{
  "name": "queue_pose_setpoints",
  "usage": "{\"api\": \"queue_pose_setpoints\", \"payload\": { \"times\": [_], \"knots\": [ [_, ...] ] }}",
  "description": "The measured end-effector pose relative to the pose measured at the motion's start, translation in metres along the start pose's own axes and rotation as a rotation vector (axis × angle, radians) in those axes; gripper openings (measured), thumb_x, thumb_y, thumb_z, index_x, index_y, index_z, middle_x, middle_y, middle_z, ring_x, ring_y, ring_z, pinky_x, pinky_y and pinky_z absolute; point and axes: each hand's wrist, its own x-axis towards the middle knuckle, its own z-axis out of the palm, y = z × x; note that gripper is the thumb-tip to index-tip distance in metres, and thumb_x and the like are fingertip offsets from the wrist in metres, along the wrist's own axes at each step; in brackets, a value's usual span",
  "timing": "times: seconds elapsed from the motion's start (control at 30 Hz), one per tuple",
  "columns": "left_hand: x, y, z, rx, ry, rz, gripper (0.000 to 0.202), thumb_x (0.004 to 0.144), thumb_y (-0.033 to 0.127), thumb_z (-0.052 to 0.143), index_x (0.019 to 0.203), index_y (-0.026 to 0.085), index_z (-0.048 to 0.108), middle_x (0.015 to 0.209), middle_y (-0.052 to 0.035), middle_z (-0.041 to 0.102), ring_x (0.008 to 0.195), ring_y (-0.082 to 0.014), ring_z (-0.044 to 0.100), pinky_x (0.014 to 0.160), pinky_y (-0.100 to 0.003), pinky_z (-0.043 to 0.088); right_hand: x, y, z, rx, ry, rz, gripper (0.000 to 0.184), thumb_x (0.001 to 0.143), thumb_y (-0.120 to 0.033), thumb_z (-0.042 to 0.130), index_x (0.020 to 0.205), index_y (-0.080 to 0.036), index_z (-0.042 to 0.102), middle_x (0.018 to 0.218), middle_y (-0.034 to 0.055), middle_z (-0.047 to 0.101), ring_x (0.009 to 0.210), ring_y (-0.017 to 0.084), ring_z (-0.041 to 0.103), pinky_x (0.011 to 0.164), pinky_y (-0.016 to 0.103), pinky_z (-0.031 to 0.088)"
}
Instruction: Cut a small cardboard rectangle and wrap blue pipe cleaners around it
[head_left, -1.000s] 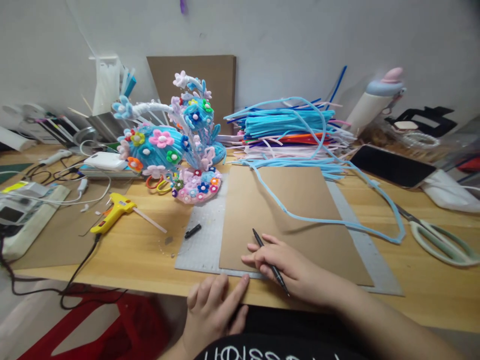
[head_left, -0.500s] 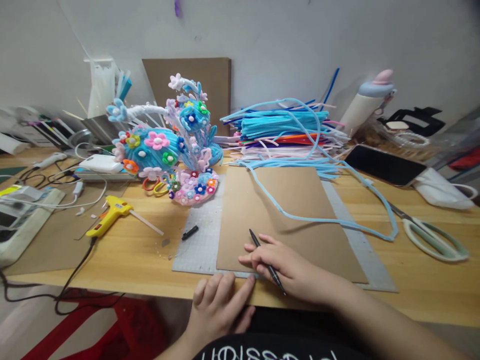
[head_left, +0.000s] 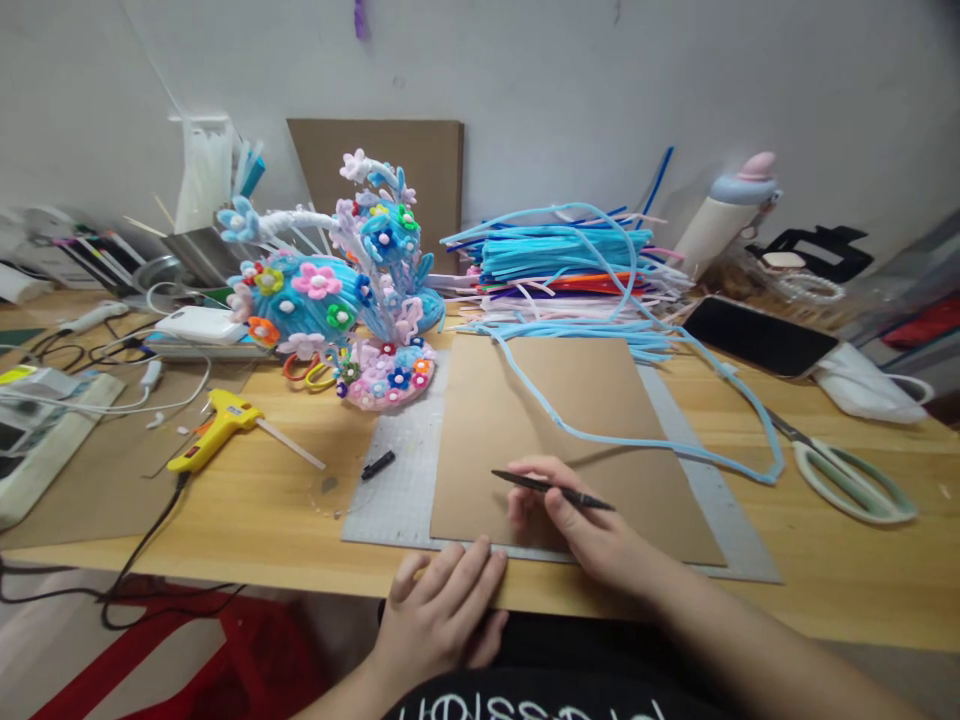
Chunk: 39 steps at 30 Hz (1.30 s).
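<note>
There, my pen [head_left: 525,481] has swung flatter, clamped in my right hand [head_left: 592,540] over the cardboard [head_left: 510,430]; its tip looks lifted, so I'd judge no marking's happening. My left hand [head_left: 448,600] rests loose, seemingly empty, by the cardboard's near edge.

The left hand [head_left: 446,605] lies at the surface's [head_left: 240,540] near edge, the right hand [head_left: 589,530] (thumb and fingers pinched) just inside.

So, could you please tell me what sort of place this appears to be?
It looks like a craft workspace, though whether at home or in a studio I cannot tell: a yellow glue gun, a pile of coloured fuzzy stems and a flower-covered ornament share the wooden table.
</note>
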Motion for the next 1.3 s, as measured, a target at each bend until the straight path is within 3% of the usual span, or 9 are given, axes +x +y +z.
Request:
{"api": "queue_pose_setpoints", "payload": {
  "times": [0.2, 0.37, 0.53, 0.6, 0.8, 1.0, 1.17, 1.23, 1.3],
  "knots": [
    [-0.002, -0.001, 0.000, -0.006, -0.001, 0.009, 0.044, 0.075, 0.037, 0.061, 0.117, 0.023, 0.061, 0.107, 0.0026, 0.070, 0.087, -0.0157, 0.056, 0.076, -0.030, 0.032, -0.002, 0.005, 0.013, 0.382, 0.141, 0.344, 0.032, 0.087, -0.048, 0.048, 0.093, -0.018, 0.057, 0.072, 0.0023, 0.060, 0.056, 0.010, 0.053, 0.053, 0.023, 0.042],
    [-0.002, -0.001, 0.001, -0.009, -0.004, 0.000, 0.046, 0.073, 0.037, 0.063, 0.116, 0.022, 0.061, 0.107, 0.0032, 0.070, 0.087, -0.0153, 0.055, 0.075, -0.031, 0.032, -0.005, 0.003, 0.019, 0.438, 0.255, 0.412, 0.022, 0.080, -0.037, 0.062, 0.082, -0.019, 0.049, 0.062, -0.0043, 0.056, 0.048, 0.006, 0.045, 0.043, 0.017, 0.032],
    [-0.001, -0.001, 0.001, 0.005, 0.005, 0.002, 0.044, 0.072, 0.037, 0.064, 0.113, 0.021, 0.063, 0.107, 0.0038, 0.070, 0.087, -0.0144, 0.055, 0.075, -0.031, 0.032, -0.006, 0.000, 0.019, 0.432, 0.256, 0.414, 0.023, 0.083, -0.040, 0.054, 0.080, -0.020, 0.043, 0.063, -0.0012, 0.059, 0.046, 0.008, 0.046, 0.042, 0.020, 0.032],
    [-0.001, -0.001, 0.001, 0.011, 0.011, 0.007, 0.044, 0.072, 0.038, 0.064, 0.112, 0.021, 0.064, 0.106, 0.0042, 0.070, 0.087, -0.0143, 0.055, 0.075, -0.031, 0.032, -0.007, 0.000, 0.020, 0.261, 0.264, 0.396, 0.020, 0.085, -0.038, 0.050, 0.079, -0.020, 0.042, 0.063, -0.0015, 0.058, 0.047, 0.009, 0.044, 0.044, 0.022, 0.033],
    [-0.001, -0.002, 0.002, 0.018, 0.002, 0.000, 0.042, 0.074, 0.038, 0.062, 0.112, 0.023, 0.063, 0.107, 0.0050, 0.069, 0.087, -0.0142, 0.056, 0.075, -0.031, 0.032, -0.016, 0.002, 0.026, -0.393, 0.150, 0.095, 0.011, 0.086, -0.025, 0.046, 0.076, -0.021, 0.046, 0.066, -0.0024, 0.047, 0.060, 0.012, 0.044, 0.056, 0.026, 0.036],
    [-0.002, 0.000, 0.000, 0.019, 0.003, -0.001, 0.043, 0.073, 0.037, 0.062, 0.113, 0.022, 0.063, 0.108, 0.0045, 0.069, 0.087, -0.0143, 0.055, 0.076, -0.030, 0.032, -0.018, 0.009, 0.028, -0.387, 0.186, 0.120, 0.013, 0.087, -0.026, 0.043, 0.075, -0.021, 0.044, 0.067, -0.0019, 0.047, 0.062, 0.013, 0.045, 0.056, 0.026, 0.037],
    [-0.002, -0.001, 0.000, 0.010, 0.000, -0.005, 0.045, 0.073, 0.038, 0.062, 0.115, 0.023, 0.062, 0.108, 0.0051, 0.069, 0.088, -0.0144, 0.055, 0.075, -0.030, 0.032, -0.012, 0.002, 0.021, -0.098, 0.274, 0.217, 0.015, 0.090, -0.033, 0.043, 0.080, -0.022, 0.046, 0.064, -0.0022, 0.053, 0.052, 0.011, 0.047, 0.049, 0.025, 0.039],
    [-0.002, -0.002, 0.000, 0.003, -0.001, -0.012, 0.046, 0.073, 0.038, 0.062, 0.117, 0.024, 0.061, 0.108, 0.0055, 0.069, 0.089, -0.0142, 0.055, 0.076, -0.030, 0.032, -0.015, -0.003, 0.008, -0.107, 0.301, 0.173, 0.016, 0.092, -0.035, 0.039, 0.095, -0.023, 0.049, 0.080, 0.0031, 0.063, 0.060, 0.014, 0.056, 0.054, 0.028, 0.045],
    [-0.002, -0.002, 0.001, -0.006, 0.000, -0.022, 0.047, 0.074, 0.038, 0.061, 0.119, 0.025, 0.059, 0.108, 0.0057, 0.069, 0.092, -0.0145, 0.056, 0.078, -0.030, 0.032, -0.021, -0.005, -0.011, -0.306, 0.304, 0.067, 0.019, 0.093, -0.032, 0.038, 0.106, -0.026, 0.052, 0.104, 0.0079, 0.064, 0.088, 0.020, 0.062, 0.076, 0.037, 0.048]
  ]
}}
